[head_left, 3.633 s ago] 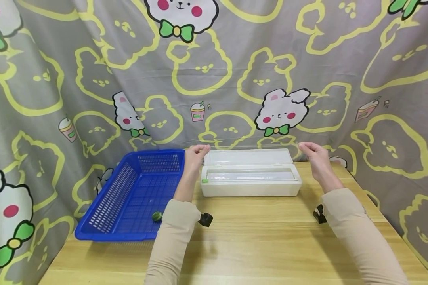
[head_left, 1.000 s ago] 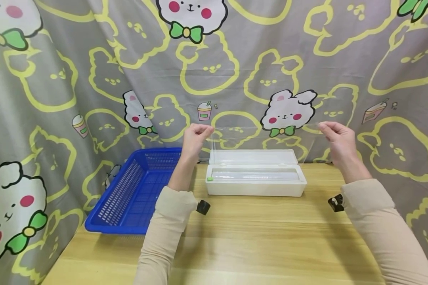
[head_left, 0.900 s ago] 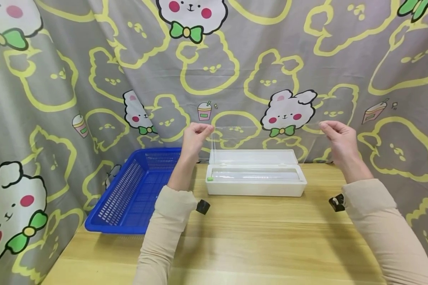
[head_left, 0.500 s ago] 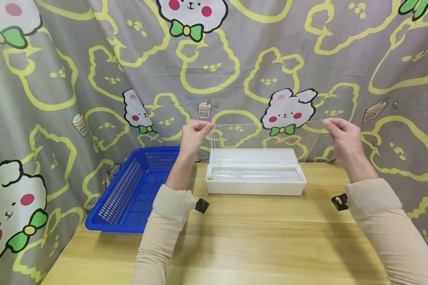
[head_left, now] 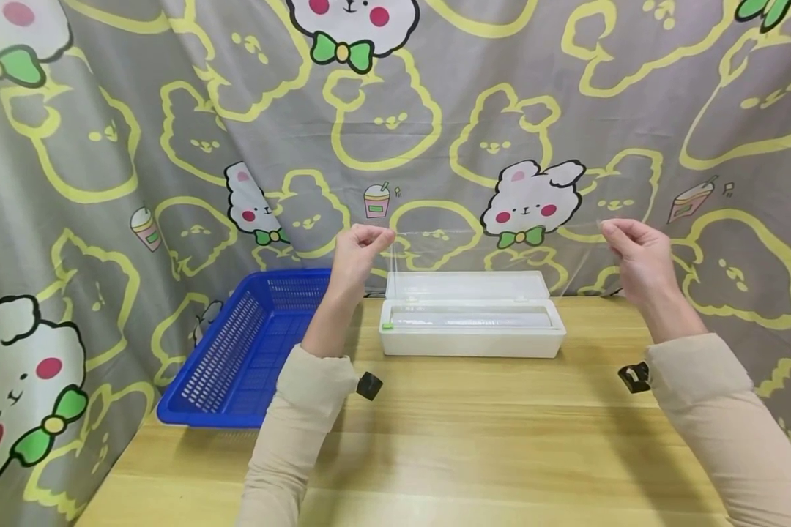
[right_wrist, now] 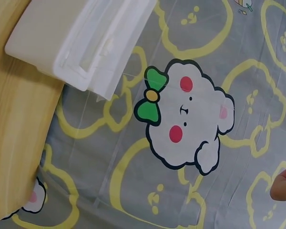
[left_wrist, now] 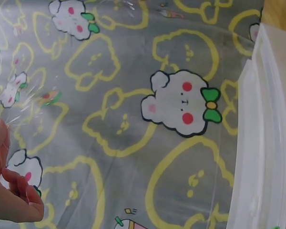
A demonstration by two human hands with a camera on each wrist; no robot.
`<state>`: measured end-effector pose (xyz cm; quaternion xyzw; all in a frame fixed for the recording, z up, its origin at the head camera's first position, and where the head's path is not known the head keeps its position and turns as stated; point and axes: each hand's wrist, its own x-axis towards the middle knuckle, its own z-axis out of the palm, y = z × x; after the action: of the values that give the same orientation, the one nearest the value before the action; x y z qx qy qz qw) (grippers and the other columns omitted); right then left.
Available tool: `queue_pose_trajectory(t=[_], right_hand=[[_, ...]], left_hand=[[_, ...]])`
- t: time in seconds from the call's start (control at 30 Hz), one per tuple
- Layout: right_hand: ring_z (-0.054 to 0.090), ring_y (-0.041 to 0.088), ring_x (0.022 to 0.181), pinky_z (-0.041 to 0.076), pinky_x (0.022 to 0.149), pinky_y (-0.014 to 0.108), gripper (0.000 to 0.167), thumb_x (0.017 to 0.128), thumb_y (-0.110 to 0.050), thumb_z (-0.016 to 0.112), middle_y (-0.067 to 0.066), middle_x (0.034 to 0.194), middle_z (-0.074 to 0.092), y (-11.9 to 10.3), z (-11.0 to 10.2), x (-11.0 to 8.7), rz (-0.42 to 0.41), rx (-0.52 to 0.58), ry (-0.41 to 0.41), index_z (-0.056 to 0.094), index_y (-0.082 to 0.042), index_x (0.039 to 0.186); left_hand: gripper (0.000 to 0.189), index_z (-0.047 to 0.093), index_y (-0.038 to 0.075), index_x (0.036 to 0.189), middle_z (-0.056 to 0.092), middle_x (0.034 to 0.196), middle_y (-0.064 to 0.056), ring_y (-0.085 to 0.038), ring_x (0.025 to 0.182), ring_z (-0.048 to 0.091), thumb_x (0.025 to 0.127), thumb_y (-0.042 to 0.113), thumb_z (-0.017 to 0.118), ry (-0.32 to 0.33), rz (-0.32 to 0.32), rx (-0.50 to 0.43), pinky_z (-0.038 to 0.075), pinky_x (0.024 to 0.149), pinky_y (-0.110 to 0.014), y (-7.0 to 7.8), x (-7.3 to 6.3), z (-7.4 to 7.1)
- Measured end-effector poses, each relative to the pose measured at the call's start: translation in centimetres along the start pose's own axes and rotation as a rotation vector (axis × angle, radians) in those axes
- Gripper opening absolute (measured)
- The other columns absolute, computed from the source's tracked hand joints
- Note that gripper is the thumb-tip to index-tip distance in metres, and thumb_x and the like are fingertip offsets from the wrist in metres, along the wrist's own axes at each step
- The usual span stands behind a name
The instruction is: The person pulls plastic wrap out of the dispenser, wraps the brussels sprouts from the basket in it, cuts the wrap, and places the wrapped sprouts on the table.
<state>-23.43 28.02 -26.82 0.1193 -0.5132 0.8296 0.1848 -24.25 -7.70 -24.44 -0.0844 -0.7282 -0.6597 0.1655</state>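
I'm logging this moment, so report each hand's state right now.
Left hand: closed, pinching one end of the clear film.
Right hand: closed, pinching the film's other end.

Wrinkled beige sleeves (head_left: 718, 424), lower centre and lower right, end in wide cuffs (head_left: 316, 377) with small black blocks (head_left: 369, 386) alongside.

Head view looks forward, down; 2 closer wrist views share box (head_left: 472, 345).
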Motion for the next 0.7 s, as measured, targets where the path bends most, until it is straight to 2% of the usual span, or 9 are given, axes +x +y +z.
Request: queue_pose_trajectory(t=[0.23,0.4,0.5,0.63,0.7], right_hand=[[0.046,0.008,0.063,0.043,0.060,0.014,0.014,0.083,0.005,0.060,0.001,0.069,0.062,0.0,-0.4,-1.2,-0.036,0.062,-0.037,0.070,0.000,0.075],[0.041,0.010,0.057,0.037,0.054,0.014,0.016,0.083,0.008,0.057,0.002,0.064,0.059,-0.1,-0.4,-1.8,-0.091,0.079,-0.067,0.070,0.002,0.076],[0.037,0.010,0.056,0.033,0.052,0.015,0.015,0.083,0.008,0.057,0.002,0.063,0.056,-0.3,-0.3,-2.1,-0.115,0.084,-0.085,0.069,0.003,0.077],[0.041,0.010,0.058,0.038,0.054,0.015,0.015,0.083,0.009,0.056,0.003,0.065,0.058,-0.6,-0.3,-2.4,-0.115,0.096,-0.098,0.069,0.005,0.077],[0.045,0.010,0.061,0.041,0.057,0.015,0.015,0.084,0.009,0.055,0.003,0.067,0.059,-0.7,-0.4,-2.8,-0.112,0.084,-0.103,0.069,0.004,0.078]], left_hand=[[0.017,0.065,-0.012,0.086,0.041,0.075,0.002,-0.011,0.077,0.038,0.080,0.004,0.067,-0.031,0.088,0.061,0.032,0.070,-0.022,0.0,-1.6,-0.6],[0.016,0.066,-0.011,0.083,0.039,0.076,-0.001,-0.027,0.082,0.038,0.078,0.004,0.069,-0.037,0.123,0.089,0.030,0.066,-0.022,0.3,-2.5,-0.9],[0.016,0.066,-0.010,0.083,0.038,0.075,0.003,-0.024,0.080,0.038,0.078,0.005,0.070,-0.034,0.134,0.098,0.030,0.063,-0.020,0.5,-2.7,-1.0],[0.015,0.067,-0.010,0.082,0.038,0.074,0.004,-0.012,0.072,0.035,0.078,0.005,0.070,-0.026,0.155,0.117,0.028,0.059,-0.019,0.7,-3.2,-1.1],[0.015,0.067,-0.009,0.081,0.038,0.073,0.003,-0.012,0.069,0.035,0.077,0.005,0.071,-0.023,0.173,0.133,0.027,0.057,-0.020,0.8,-3.5,-1.3]])
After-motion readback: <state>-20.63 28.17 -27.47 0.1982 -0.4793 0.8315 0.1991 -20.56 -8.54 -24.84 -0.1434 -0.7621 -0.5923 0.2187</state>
